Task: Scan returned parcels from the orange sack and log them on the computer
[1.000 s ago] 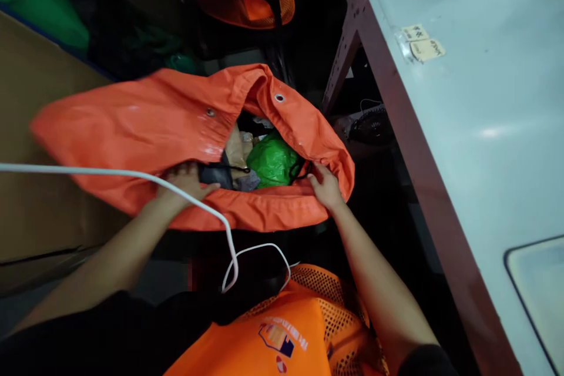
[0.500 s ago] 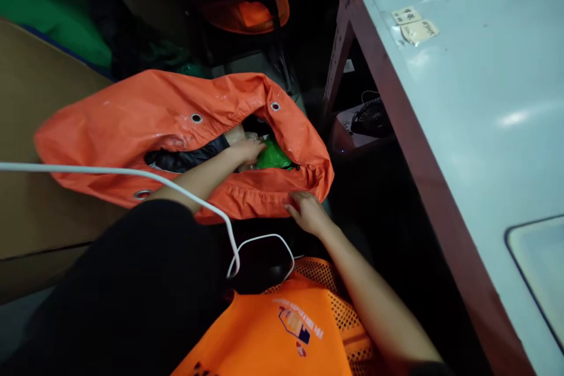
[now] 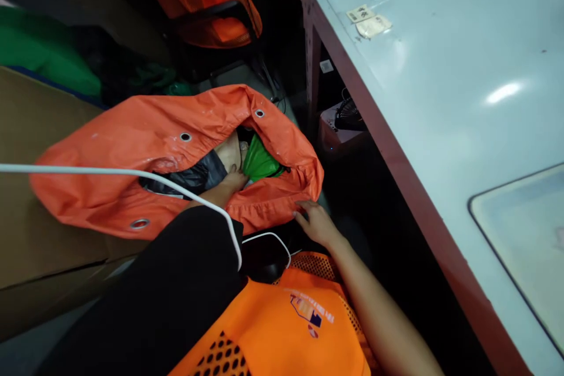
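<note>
A big orange tarpaulin bag (image 3: pixel 145 123) with metal eyelets and a gathered opening lies in front of me. My left hand (image 3: pixel 236 180) reaches into that opening, thumb raised, at the lower left edge of a green plastic bag (image 3: pixel 261 160); its other fingers are partly hidden, so its grip is unclear. Left of the hand lies black plastic (image 3: pixel 200 175), and behind it something beige (image 3: pixel 230 151). My right hand (image 3: pixel 316 223) is at the near right edge of the orange bag, fingers bent over the material and thumb below, holding it.
A white cable (image 3: pixel 101 171) crosses in front of the bag. Cardboard (image 3: pixel 39 129) is at left, and an orange mesh chair (image 3: pixel 211 17) behind. To the right runs a white table (image 3: pixel 440 82) with a reddish frame; a small fan (image 3: pixel 348 114) sits below it.
My left hand has drawn back towards me and down from the green bag, which shows more of itself. My right hand stays at the bag's edge. The view has shifted to the right.
</note>
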The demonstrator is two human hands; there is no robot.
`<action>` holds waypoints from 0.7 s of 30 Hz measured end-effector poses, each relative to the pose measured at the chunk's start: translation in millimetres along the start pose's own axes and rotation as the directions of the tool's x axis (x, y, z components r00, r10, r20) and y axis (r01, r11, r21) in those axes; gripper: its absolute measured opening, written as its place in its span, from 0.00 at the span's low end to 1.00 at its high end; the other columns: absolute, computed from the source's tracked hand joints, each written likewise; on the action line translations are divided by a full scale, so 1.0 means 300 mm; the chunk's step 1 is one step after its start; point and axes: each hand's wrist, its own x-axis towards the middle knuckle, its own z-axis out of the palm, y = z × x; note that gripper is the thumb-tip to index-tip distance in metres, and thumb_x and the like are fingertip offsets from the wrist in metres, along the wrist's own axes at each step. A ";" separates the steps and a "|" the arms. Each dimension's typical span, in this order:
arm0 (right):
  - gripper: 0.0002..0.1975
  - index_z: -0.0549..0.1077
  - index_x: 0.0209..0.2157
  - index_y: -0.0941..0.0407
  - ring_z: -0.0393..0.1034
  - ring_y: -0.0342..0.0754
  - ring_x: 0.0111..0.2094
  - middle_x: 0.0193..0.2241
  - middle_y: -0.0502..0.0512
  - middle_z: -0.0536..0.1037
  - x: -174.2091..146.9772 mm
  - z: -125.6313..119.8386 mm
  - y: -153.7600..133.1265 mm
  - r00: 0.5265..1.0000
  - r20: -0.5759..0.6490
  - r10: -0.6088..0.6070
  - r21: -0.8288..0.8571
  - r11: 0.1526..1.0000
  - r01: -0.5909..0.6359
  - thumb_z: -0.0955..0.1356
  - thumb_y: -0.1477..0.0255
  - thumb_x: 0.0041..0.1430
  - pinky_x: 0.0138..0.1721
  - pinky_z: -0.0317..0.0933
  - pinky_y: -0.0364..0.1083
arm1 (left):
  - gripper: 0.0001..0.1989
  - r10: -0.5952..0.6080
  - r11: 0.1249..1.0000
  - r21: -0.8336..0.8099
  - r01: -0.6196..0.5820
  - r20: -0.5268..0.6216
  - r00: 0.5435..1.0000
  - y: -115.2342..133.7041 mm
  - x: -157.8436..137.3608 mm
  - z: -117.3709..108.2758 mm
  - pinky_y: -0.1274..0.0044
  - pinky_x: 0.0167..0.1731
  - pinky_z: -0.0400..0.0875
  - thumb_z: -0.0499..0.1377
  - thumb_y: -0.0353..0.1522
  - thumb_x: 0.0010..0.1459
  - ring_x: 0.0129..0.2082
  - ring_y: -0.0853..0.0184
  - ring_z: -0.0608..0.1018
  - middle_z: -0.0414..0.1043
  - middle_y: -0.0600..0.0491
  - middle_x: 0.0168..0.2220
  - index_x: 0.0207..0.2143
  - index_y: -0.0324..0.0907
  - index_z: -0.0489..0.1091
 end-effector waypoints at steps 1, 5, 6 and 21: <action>0.21 0.78 0.61 0.62 0.77 0.58 0.60 0.58 0.67 0.82 -0.010 -0.005 0.004 1.000 -0.013 -0.006 0.009 1.000 0.006 0.68 0.66 0.74 0.64 0.67 0.53 | 0.16 0.009 1.000 0.018 -0.009 0.018 1.000 -0.007 -0.010 -0.012 0.60 0.54 0.76 0.65 0.42 0.71 0.47 0.59 0.81 0.79 0.48 0.47 0.49 0.38 0.77; 0.18 0.79 0.59 0.60 0.76 0.58 0.61 0.59 0.66 0.81 -0.051 -0.015 0.024 0.998 -0.060 -0.027 0.041 0.999 0.029 0.68 0.67 0.73 0.65 0.66 0.53 | 0.12 0.044 0.995 0.084 -0.046 0.028 0.999 -0.044 -0.063 -0.072 0.61 0.55 0.71 0.65 0.37 0.67 0.39 0.61 0.79 0.77 0.53 0.33 0.32 0.40 0.74; 0.18 0.79 0.58 0.60 0.76 0.58 0.61 0.59 0.66 0.81 -0.061 -0.014 0.027 0.997 -0.069 -0.033 0.048 0.998 0.037 0.68 0.68 0.73 0.65 0.66 0.53 | 0.11 0.057 0.994 0.090 -0.056 0.000 0.998 -0.054 -0.083 -0.095 0.60 0.57 0.69 0.65 0.34 0.64 0.38 0.60 0.79 0.77 0.53 0.30 0.28 0.41 0.72; 0.15 0.82 0.52 0.59 0.81 0.58 0.52 0.50 0.64 0.86 -0.173 -0.003 0.031 0.975 -0.216 -0.042 0.160 0.984 0.078 0.68 0.68 0.70 0.58 0.71 0.54 | 0.33 -0.243 0.953 -0.255 -0.164 -0.966 0.087 0.073 -0.563 -1.010 0.69 0.47 0.71 0.47 0.51 0.62 0.42 0.65 0.76 0.70 0.54 0.39 0.45 0.30 0.73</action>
